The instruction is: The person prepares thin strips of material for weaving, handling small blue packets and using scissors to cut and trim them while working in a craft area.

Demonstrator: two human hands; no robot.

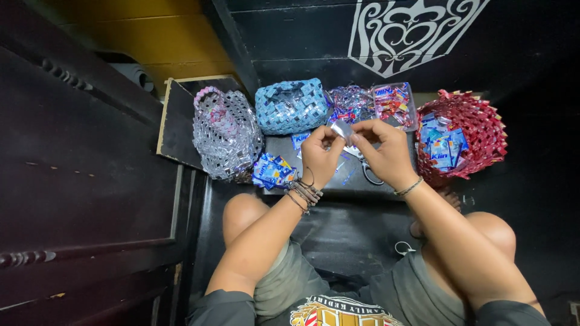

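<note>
Both hands, left hand (319, 154) and right hand (380, 151), pinch a small silver wrapper strip (341, 128) with closed fingers above the dark board (314, 178). Blue sachets (273, 171) lie at its left edge; more fill the red woven basket (477, 130). Scissors (370, 172) are partly hidden.

Your hands (353, 151) hemmed at twelve by blue woven basket (290, 105) and wrapper pile (374, 102), red basket (462, 136) at three, silver basket (225, 133) at nine, open dark floor (344, 229) toward six between your knees.
</note>
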